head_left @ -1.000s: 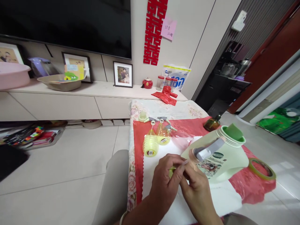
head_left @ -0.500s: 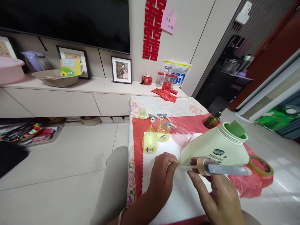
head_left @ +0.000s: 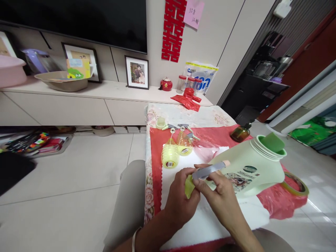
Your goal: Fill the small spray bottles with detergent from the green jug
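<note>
My left hand [head_left: 181, 199] is closed on a small yellow-green piece [head_left: 189, 185] just above the white sheet [head_left: 210, 224] on the table. My right hand [head_left: 220, 199] is closed on a grey pen-like tool with a beige end [head_left: 210, 170]; the tool's lower end meets the yellow-green piece. Right behind both hands lies a big pale green jug [head_left: 252, 169] on its side, mouth toward the right.
Two small yellow bottles [head_left: 170, 155] stand behind my hands on the red cloth [head_left: 278, 204]. A brown bottle [head_left: 240, 133] and a tape roll [head_left: 295, 183] sit to the right. Beyond the table are a low cabinet [head_left: 78, 105] with photo frames and tiled floor on the left.
My right hand swung the grey tool out to the right, then brought it back up so its end meets the yellow-green piece in my left hand. The view shifted slightly.
</note>
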Motion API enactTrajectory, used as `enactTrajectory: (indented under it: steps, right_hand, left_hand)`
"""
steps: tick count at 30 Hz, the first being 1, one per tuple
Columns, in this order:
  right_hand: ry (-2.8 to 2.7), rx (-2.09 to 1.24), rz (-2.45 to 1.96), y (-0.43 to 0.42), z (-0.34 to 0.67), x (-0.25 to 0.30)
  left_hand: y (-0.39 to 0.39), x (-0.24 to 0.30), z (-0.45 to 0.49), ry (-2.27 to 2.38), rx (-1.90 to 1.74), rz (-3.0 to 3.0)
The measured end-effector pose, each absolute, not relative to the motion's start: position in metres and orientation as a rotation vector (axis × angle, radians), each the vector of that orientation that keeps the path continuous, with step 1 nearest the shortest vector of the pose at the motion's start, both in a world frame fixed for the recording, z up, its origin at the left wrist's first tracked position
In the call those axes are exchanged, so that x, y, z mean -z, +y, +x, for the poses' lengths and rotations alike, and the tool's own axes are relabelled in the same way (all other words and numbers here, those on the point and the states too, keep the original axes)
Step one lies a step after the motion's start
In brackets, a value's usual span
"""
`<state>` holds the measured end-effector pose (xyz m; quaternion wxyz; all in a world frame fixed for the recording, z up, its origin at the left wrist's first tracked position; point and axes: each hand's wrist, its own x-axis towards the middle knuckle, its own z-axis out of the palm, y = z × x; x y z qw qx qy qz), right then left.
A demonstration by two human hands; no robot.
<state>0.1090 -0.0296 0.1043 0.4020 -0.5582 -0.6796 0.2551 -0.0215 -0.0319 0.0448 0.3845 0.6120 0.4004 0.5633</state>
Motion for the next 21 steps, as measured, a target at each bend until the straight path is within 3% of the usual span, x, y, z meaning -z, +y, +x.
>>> enactTrajectory:
  steps: [16, 21]
  right_hand:
    - [-1.836, -0.710, -1.451, -0.043, 0.105, -0.090]
    - [-1.701, -0.538, -1.391, -0.051, 0.105, -0.083]
  left_hand:
    - [-0.031, -0.042, -0.026, 0.963, -1.503, 1.618]
    - [-0.030, -0.040, -0.026, 1.020, -1.529, 1.653]
